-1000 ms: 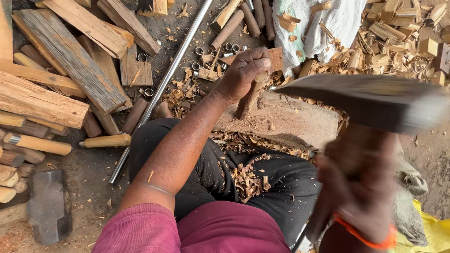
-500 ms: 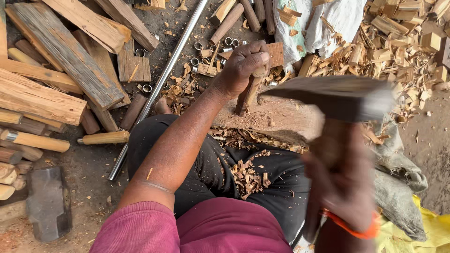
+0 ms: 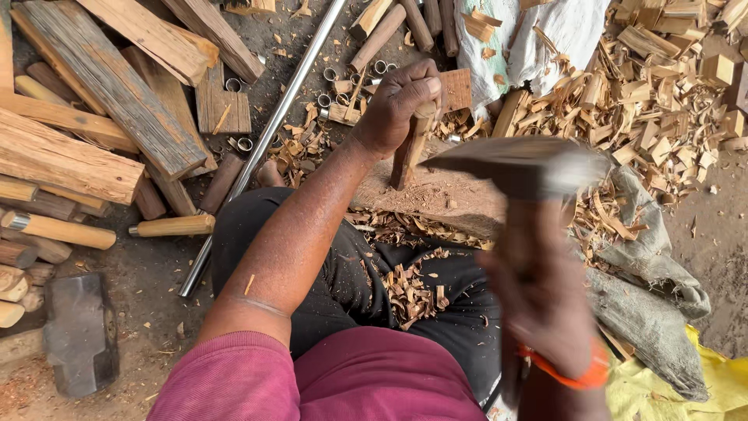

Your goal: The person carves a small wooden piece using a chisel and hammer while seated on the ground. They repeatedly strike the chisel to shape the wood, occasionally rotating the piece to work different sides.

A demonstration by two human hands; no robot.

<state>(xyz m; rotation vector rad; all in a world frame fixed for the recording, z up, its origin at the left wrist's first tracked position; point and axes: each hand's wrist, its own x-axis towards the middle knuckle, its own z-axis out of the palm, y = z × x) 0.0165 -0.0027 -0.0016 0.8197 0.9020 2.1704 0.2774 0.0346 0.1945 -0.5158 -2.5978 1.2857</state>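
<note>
The left hand (image 3: 397,105) wraps its fingers around a short wooden stick (image 3: 408,152) standing tilted on the chopping log (image 3: 444,195), while the blurred right hand (image 3: 545,300) grips a raised hatchet (image 3: 518,162) just beside it, wood shavings (image 3: 409,288) on the lap

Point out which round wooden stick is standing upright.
The stick in the left hand, propped on the chopping block; the other sticks lie flat on the ground.

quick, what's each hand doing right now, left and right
Left hand: closed around an upright wooden stick standing on the log block.
Right hand: closed on the handle of a blurred chopping tool.
</note>
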